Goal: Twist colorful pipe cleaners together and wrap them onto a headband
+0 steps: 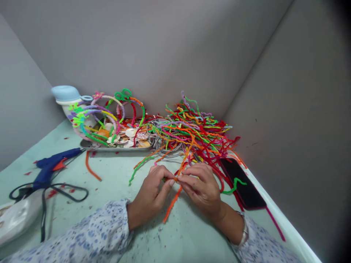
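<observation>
An orange pipe cleaner (172, 204) runs through the fingertips of both hands, one end hanging toward me and another rising toward the pile behind. My left hand (153, 191) pinches it between thumb and forefinger. Close against it, my right hand (202, 188) is closed on the same pipe cleaner, thumb and fingers together. A small dark bit shows at the left fingertips, too covered to make out. Just beyond the hands lies a tangled heap of colourful pipe cleaners (203, 128). A loose green pipe cleaner (139, 170) rests beyond my left hand.
A metal tray (128, 148) of shells stands at the back, with several wrapped headbands (117, 126) over it. Behind them is a white bottle with a blue lid (66, 94). A blue glue gun (46, 170) with a cord lies left, a black phone (245, 186) right.
</observation>
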`<state>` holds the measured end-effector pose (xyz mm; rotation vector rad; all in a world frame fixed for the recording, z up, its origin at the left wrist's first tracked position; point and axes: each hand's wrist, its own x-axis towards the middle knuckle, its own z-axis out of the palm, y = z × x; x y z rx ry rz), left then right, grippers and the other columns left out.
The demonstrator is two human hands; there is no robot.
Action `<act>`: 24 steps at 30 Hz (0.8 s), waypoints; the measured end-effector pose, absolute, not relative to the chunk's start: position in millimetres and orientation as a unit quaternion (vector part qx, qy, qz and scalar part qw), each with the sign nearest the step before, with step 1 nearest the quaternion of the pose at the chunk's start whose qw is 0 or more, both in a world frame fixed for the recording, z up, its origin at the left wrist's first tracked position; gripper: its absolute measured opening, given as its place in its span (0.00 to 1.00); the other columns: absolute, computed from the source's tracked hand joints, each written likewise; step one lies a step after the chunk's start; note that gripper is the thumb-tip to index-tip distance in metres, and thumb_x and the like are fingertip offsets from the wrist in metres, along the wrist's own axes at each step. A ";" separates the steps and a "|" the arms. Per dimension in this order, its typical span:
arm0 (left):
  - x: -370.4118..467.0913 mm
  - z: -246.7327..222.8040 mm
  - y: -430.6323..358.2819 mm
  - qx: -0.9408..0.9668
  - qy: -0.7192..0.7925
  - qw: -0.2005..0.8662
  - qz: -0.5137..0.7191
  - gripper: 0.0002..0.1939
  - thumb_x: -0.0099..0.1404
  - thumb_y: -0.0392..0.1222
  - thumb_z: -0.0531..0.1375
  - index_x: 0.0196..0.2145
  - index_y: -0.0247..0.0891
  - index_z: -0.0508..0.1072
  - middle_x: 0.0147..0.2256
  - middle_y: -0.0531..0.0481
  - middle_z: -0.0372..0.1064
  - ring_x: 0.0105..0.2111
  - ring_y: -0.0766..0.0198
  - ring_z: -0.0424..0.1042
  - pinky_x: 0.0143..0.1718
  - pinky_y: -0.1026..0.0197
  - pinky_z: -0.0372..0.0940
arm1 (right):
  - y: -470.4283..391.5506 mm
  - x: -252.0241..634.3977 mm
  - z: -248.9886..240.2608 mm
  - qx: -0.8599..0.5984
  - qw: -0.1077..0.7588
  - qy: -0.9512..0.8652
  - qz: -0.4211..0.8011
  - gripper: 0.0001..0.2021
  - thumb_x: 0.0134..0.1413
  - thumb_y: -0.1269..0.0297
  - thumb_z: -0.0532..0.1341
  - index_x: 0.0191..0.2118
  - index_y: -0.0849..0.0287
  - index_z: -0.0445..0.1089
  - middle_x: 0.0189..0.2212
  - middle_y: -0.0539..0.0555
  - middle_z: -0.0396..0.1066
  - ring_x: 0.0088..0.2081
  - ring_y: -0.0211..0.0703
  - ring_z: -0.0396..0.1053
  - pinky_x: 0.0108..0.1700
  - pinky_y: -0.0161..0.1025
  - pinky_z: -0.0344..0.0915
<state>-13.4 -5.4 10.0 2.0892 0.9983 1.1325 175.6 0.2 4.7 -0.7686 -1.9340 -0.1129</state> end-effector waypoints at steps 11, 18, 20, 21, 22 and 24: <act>-13.3 10.0 -5.8 0.784 0.369 0.269 0.421 0.05 0.70 0.37 0.52 0.36 0.38 0.66 0.33 0.50 0.65 0.35 0.61 0.63 0.42 0.56 0.57 | 0.4 175.2 5.2 -0.318 0.489 -0.812 -0.022 0.09 0.52 0.72 0.66 0.39 0.55 0.72 0.34 0.53 0.75 0.37 0.44 0.70 0.43 0.46 0.64; -14.6 7.8 -5.2 0.790 0.368 0.257 0.418 0.05 0.69 0.36 0.52 0.36 0.38 0.66 0.33 0.50 0.65 0.35 0.61 0.63 0.41 0.56 0.57 | 1.5 173.8 4.6 -0.342 0.465 -0.816 0.027 0.04 0.56 0.70 0.64 0.38 0.57 0.72 0.33 0.53 0.74 0.37 0.44 0.69 0.41 0.45 0.63; -14.4 7.8 -5.2 0.792 0.365 0.252 0.420 0.05 0.69 0.36 0.51 0.36 0.38 0.66 0.33 0.50 0.65 0.36 0.61 0.63 0.41 0.56 0.57 | 2.4 173.5 4.1 -0.345 0.469 -0.812 0.049 0.04 0.56 0.69 0.64 0.38 0.57 0.72 0.33 0.53 0.74 0.37 0.43 0.70 0.41 0.44 0.64; -14.2 8.0 -5.3 0.792 0.364 0.251 0.421 0.05 0.69 0.36 0.51 0.36 0.38 0.66 0.33 0.50 0.65 0.36 0.61 0.63 0.42 0.56 0.57 | 2.8 173.4 4.0 -0.344 0.474 -0.808 0.058 0.03 0.56 0.69 0.64 0.38 0.56 0.72 0.33 0.53 0.74 0.37 0.43 0.70 0.41 0.44 0.64; -13.9 8.1 -5.3 0.792 0.362 0.250 0.422 0.05 0.69 0.35 0.51 0.37 0.38 0.66 0.34 0.50 0.65 0.36 0.60 0.63 0.42 0.55 0.57 | 3.0 173.5 3.9 -0.344 0.480 -0.804 0.064 0.03 0.56 0.69 0.64 0.37 0.56 0.72 0.33 0.52 0.74 0.37 0.43 0.70 0.41 0.44 0.64; -13.4 8.3 -5.4 0.792 0.363 0.250 0.423 0.05 0.70 0.35 0.51 0.37 0.38 0.66 0.34 0.50 0.66 0.36 0.60 0.63 0.42 0.55 0.57 | 3.0 173.6 3.9 -0.344 0.488 -0.800 0.068 0.04 0.55 0.68 0.65 0.38 0.56 0.72 0.33 0.53 0.74 0.36 0.43 0.70 0.41 0.44 0.64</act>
